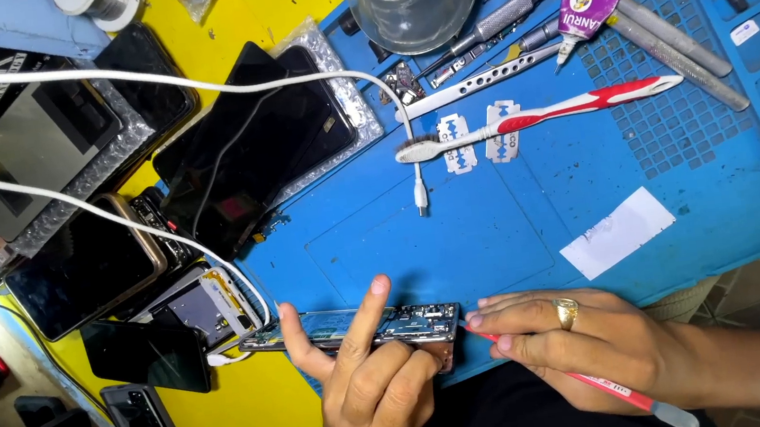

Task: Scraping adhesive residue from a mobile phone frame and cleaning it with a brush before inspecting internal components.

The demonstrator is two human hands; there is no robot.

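Left hand pinches my opened phone on edge; right hand's fingers clamp the red tool, tip probing its end; steady, fine pressure needed

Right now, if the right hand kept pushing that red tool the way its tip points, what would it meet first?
The right hand aims the red tool leftward. It would first meet the end of the opened phone, which the left hand grips. The tip looks almost touching, though depth is unclear.
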